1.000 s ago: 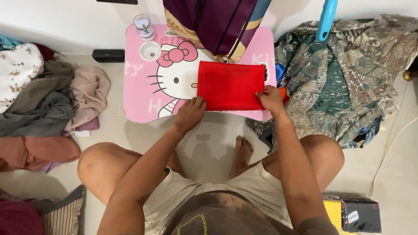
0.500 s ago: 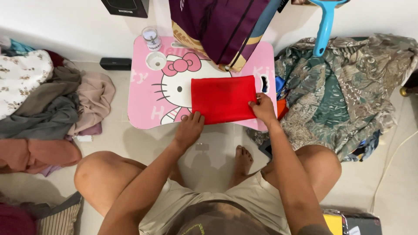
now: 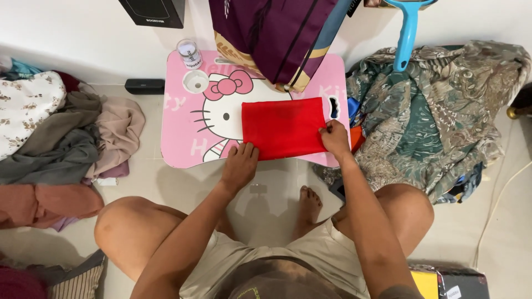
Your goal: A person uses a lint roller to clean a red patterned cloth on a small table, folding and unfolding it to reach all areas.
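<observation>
- Red cloth (image 3: 284,128), folded into a flat rectangle, lies on the right half of the pink worktop (image 3: 183,138), its lower edge close to the near edge.
- Left hand (image 3: 240,165) rests at the cloth's lower left corner, fingers pressed flat on the fabric edge, not clenched.
- Right hand (image 3: 335,138) pinches the cloth's right edge near the worktop's right side.
- Purple striped fabric (image 3: 271,39) hangs over the worktop's far edge, just beyond the cloth.
- Small clear jar (image 3: 190,53) stands at the far left corner, beside a round cup recess (image 3: 196,82).
- Patterned green fabric (image 3: 438,122) is heaped on the floor to the right; a pile of muted clothes (image 3: 61,138) lies on the left.
</observation>
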